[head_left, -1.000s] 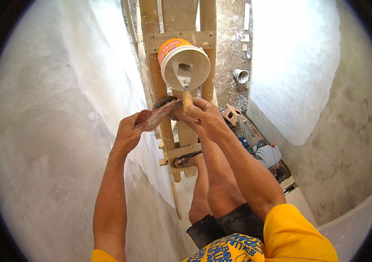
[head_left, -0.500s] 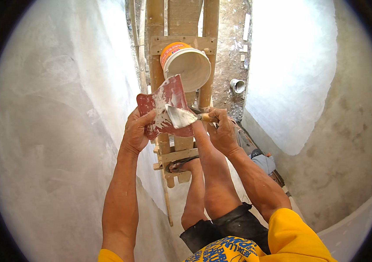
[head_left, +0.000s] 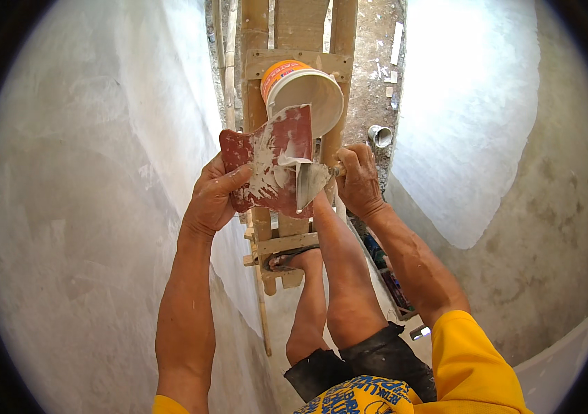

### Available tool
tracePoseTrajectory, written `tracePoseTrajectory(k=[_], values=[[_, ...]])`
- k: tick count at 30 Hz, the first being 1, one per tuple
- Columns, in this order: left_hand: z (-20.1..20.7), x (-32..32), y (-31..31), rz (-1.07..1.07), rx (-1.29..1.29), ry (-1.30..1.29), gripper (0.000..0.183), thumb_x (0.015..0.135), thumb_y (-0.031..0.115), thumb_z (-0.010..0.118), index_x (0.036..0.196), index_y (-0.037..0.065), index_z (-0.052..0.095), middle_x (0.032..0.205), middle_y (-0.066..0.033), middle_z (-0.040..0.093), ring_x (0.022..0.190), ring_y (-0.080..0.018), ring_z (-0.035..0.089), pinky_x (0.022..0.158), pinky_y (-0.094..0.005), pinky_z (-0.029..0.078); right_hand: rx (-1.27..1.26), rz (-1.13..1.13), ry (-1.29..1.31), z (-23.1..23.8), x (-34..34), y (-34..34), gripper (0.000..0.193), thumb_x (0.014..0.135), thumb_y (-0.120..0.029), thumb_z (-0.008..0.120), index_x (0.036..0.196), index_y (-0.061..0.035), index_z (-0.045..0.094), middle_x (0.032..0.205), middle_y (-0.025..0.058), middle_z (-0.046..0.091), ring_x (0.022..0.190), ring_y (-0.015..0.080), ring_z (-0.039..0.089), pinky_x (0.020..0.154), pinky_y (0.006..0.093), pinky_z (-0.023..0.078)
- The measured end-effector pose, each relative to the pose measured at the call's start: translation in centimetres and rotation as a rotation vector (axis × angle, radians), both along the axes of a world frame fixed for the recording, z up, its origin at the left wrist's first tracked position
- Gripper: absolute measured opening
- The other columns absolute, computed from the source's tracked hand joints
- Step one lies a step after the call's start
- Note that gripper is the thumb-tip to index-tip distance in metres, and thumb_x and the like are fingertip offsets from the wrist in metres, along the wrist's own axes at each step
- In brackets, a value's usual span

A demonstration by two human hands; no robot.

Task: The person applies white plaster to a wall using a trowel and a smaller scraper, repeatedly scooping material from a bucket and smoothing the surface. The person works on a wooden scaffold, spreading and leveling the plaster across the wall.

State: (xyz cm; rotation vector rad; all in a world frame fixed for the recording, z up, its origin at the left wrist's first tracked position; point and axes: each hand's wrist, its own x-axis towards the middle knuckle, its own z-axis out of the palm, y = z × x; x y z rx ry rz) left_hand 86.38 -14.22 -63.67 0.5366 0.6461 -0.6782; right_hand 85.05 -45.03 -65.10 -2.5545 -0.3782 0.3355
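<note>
A second earlier the right hand held the putty knife at the white bucket. It drew back and laid the blade on the red board, which the left hand raised and turned face up, apparently wiping plaster across it.

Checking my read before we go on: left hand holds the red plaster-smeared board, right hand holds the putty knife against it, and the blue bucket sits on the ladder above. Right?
Not quite: the head view shows an orange bucket with a white inside, not blue. The rest stands: the left hand holds the red board, the right hand holds the putty knife against it, and the bucket sits on the wooden ladder.
</note>
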Motion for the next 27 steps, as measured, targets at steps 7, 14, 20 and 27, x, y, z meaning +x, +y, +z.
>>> tracePoseTrajectory(k=[7, 14, 20, 27], values=[[0.0, -0.5, 0.4, 0.021, 0.053, 0.011, 0.041, 0.098, 0.002, 0.061, 0.138, -0.003, 0.054, 0.126, -0.0131, 0.068, 0.109, -0.0193, 0.069, 0.095, -0.0351, 0.058, -0.094, -0.119, 0.128, 0.4, -1.4, -3.2, 0.039, 0.079, 0.003, 0.064, 0.115, -0.0068, 0.052, 0.103, 0.0177, 0.054, 0.099, 0.0394, 0.056, 0.087, 0.0493, 0.046], [0.7, 0.1, 1.5, -0.260, 0.331, 0.062, 0.039, 0.095, 0.009, 0.067, 0.131, -0.003, 0.059, 0.113, -0.0085, 0.072, 0.094, -0.0131, 0.069, 0.080, -0.0299, 0.058, -0.120, -0.280, 0.423, 5.6, 4.3, -1.5, 0.033, 0.093, -0.005, 0.058, 0.123, -0.0043, 0.045, 0.109, 0.0264, 0.060, 0.099, 0.0473, 0.063, 0.085, 0.0547, 0.049], [2.7, 1.1, 0.8, -0.231, 0.364, 0.108, 0.037, 0.095, 0.009, 0.066, 0.129, -0.003, 0.058, 0.113, -0.0103, 0.072, 0.092, -0.0135, 0.070, 0.079, -0.0301, 0.060, -0.328, -0.154, 0.556, 4.8, 14.9, 2.9, 0.034, 0.096, -0.014, 0.054, 0.127, -0.0037, 0.047, 0.110, 0.0277, 0.064, 0.105, 0.0470, 0.065, 0.089, 0.0553, 0.051], [3.4, 0.7, -0.1, -0.103, 0.320, 0.136, 0.037, 0.096, 0.007, 0.066, 0.131, -0.002, 0.058, 0.117, -0.0101, 0.071, 0.098, -0.0153, 0.069, 0.085, -0.0322, 0.059, -0.373, -0.137, 0.614, 6.6, 18.4, 2.4, 0.039, 0.095, -0.018, 0.051, 0.130, -0.0024, 0.055, 0.118, 0.0318, 0.061, 0.109, 0.0453, 0.065, 0.096, 0.0519, 0.052]])
